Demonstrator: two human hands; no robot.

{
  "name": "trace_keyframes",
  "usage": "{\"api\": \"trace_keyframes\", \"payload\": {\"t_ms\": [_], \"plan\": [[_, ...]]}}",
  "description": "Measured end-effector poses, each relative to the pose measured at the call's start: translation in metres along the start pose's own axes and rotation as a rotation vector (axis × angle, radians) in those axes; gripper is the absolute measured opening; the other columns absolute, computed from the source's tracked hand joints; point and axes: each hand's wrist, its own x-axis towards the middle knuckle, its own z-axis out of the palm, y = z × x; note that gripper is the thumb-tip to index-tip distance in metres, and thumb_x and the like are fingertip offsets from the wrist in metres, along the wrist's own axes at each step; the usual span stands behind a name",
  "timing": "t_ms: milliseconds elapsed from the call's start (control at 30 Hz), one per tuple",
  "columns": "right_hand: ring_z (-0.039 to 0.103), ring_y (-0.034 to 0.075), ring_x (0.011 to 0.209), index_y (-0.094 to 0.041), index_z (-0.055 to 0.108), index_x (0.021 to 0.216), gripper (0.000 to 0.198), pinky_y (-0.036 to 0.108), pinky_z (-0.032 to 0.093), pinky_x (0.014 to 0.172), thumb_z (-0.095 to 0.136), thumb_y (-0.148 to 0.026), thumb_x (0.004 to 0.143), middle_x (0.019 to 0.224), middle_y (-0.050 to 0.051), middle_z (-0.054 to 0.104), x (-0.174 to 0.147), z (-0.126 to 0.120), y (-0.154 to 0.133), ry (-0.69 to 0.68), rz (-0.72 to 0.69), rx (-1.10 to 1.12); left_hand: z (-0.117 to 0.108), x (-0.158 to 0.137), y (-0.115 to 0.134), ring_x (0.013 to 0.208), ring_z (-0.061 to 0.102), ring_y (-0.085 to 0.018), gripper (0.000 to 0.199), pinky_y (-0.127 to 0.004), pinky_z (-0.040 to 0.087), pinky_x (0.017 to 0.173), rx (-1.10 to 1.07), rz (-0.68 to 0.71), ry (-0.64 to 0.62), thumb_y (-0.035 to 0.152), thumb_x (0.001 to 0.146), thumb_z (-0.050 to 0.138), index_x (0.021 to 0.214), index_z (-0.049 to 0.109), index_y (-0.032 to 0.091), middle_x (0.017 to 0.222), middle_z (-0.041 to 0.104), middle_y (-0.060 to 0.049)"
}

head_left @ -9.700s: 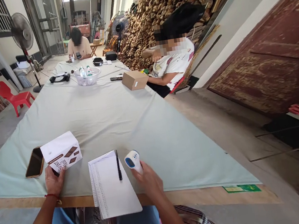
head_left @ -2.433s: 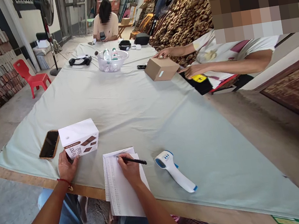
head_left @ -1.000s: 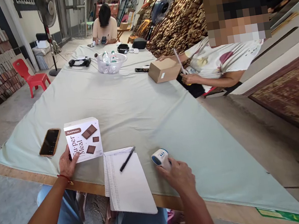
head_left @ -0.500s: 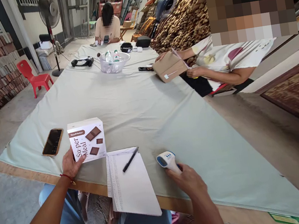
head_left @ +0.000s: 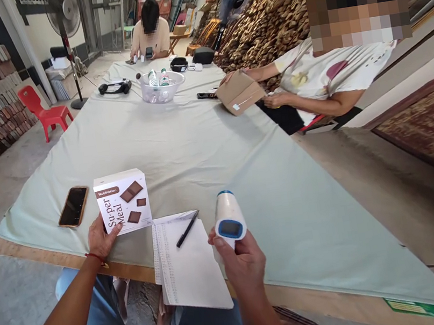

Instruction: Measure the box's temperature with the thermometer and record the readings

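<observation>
My left hand (head_left: 103, 238) grips the lower left corner of a white box (head_left: 123, 202) printed with brown chocolate squares, which stands upright on the cloth. In my right hand (head_left: 245, 264) is a white and blue infrared thermometer (head_left: 230, 215), raised above the table with its dark screen facing me. My fingers wrap round its handle. Between the two hands lies an open notebook (head_left: 192, 269) with handwriting along its left side, its lower edge overhanging the table. A black pen (head_left: 187, 229) rests across its upper part. Left of the box lies a smartphone (head_left: 73, 206).
A pale green cloth covers the table (head_left: 157, 144). Farther back stand a clear plastic basin (head_left: 161, 90) with bottles and black headphones (head_left: 115, 87). At the right, a person holds a cardboard box (head_left: 239, 92); another person (head_left: 148, 31) sits at the far end.
My right hand has lifted the thermometer from near the cloth and turned it so it points away from me. My left hand and the white box stay in place.
</observation>
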Motion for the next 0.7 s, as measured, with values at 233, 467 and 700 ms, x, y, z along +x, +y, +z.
{"api": "trace_keyframes", "payload": {"t_ms": [233,467,700], "plan": [[0.064,0.020,0.070,-0.017,0.066,0.094,0.044,0.031,0.051,0.064,0.075,-0.048,0.065,0.078,0.005,0.070,-0.011,0.007,-0.006,-0.041,0.119,-0.017,-0.002,0.000,0.005,0.099,0.063,-0.031,0.053,-0.045,0.049,0.087,-0.006,0.013,-0.001,0.060,0.082,0.054,0.118,0.059,0.021,0.106,0.070,-0.009],[0.054,0.016,0.057,-0.017,0.066,0.078,0.038,0.027,0.045,0.053,0.071,-0.053,0.067,0.062,0.001,0.063,-0.026,0.028,-0.015,-0.176,0.145,0.023,-0.001,0.000,0.002,0.101,0.063,-0.031,0.054,-0.045,0.050,0.087,-0.010,0.008,0.005,0.060,0.081,0.054,0.117,0.060,0.020,0.108,0.070,-0.010],[0.047,0.014,0.053,-0.018,0.064,0.069,0.036,0.025,0.040,0.047,0.068,-0.054,0.068,0.056,-0.001,0.055,-0.032,0.031,-0.022,-0.256,0.133,-0.021,0.000,-0.001,0.002,0.102,0.063,-0.031,0.055,-0.046,0.050,0.088,-0.008,-0.002,0.011,0.060,0.081,0.055,0.118,0.060,0.020,0.108,0.070,-0.011]]}}
